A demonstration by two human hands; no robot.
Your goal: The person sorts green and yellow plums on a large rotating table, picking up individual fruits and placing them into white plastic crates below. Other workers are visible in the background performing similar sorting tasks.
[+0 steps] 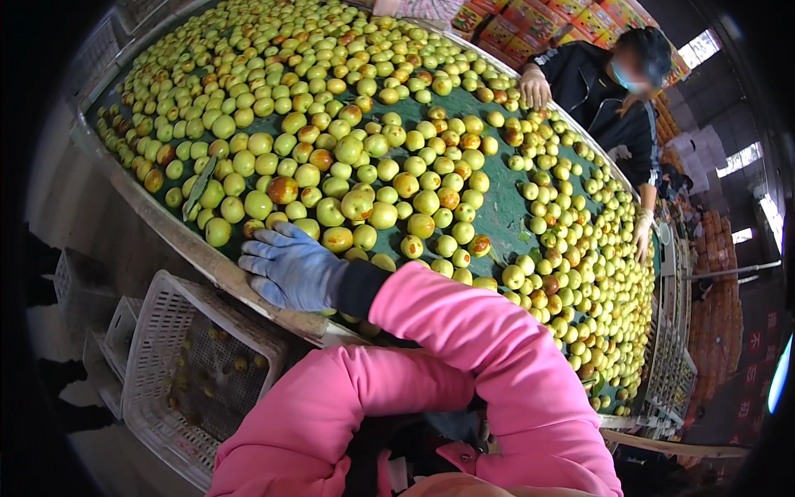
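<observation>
My right hand (293, 267), in a blue-and-white mottled knit glove, reaches across to the left. It lies palm down over the table's near rim (205, 255), fingers a little apart, touching the nearest fruit and gripping nothing visible. Before me spreads a mass of green jujubes (357, 205), several with red-brown patches, on a green sorting surface (500, 211). A long green leaf (200, 188) lies among them, left of my hand. My left forearm in its pink sleeve (410, 382) bends under the right one; the left hand is hidden from view.
A white perforated plastic crate (155, 348) with a few jujubes inside stands below the near rim at left. Across the table, a masked co-worker (596, 105) has both gloved hands at the fruit. Another person's sleeve (428, 9) shows at the top. Stacked printed cartons (528, 28) stand behind.
</observation>
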